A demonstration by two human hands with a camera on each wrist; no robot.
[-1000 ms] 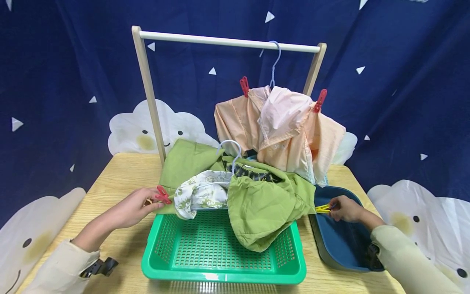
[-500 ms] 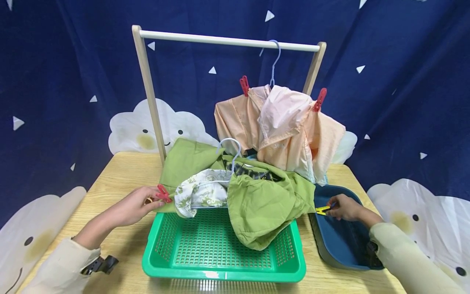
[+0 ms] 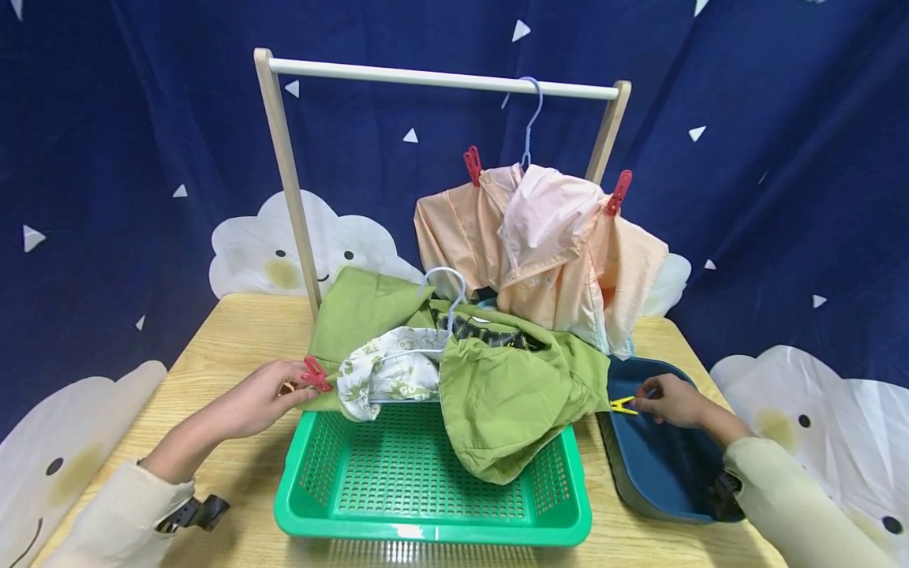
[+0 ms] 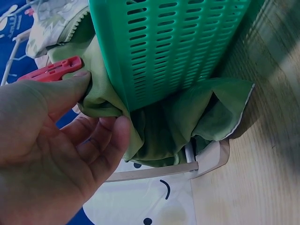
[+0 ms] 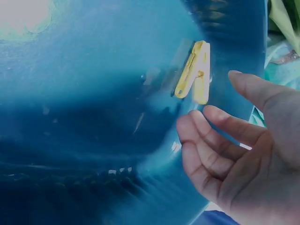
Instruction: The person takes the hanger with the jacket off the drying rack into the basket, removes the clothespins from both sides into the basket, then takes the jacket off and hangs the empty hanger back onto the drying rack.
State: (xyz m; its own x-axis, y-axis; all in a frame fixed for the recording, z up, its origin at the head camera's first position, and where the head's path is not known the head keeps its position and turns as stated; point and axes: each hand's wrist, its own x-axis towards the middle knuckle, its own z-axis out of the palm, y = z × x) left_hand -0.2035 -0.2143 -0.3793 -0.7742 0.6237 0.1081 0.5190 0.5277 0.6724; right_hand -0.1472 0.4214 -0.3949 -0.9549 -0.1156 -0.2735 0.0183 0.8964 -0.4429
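Note:
A green hooded jacket (image 3: 511,386) with a white patterned lining drapes over the back of the green basket (image 3: 433,533), with a hanger (image 3: 450,319) at its neck. On the left, my left hand (image 3: 273,394) pinches the jacket's edge between thumb and fingers. Right by that thumb, a red clothespin (image 4: 56,69) is at the fabric. My right hand (image 3: 671,401) is over the dark blue tub (image 3: 663,465), fingers loosely bent. In the right wrist view, a yellow clothespin (image 5: 200,70) lies inside the tub, just beyond the fingertips and apart from the thumb.
Behind stands a wooden rack with a white bar (image 3: 426,77). A peach jacket (image 3: 561,276) hangs there on a hanger, with two red clothespins (image 3: 619,193) at its shoulders. Everything stands on a wooden table (image 3: 241,331) before a blue curtain (image 3: 390,31).
The right hand's fingers have loosened and drawn back slightly from the yellow clothespin, whose handles now show more. The left hand and jacket stay put.

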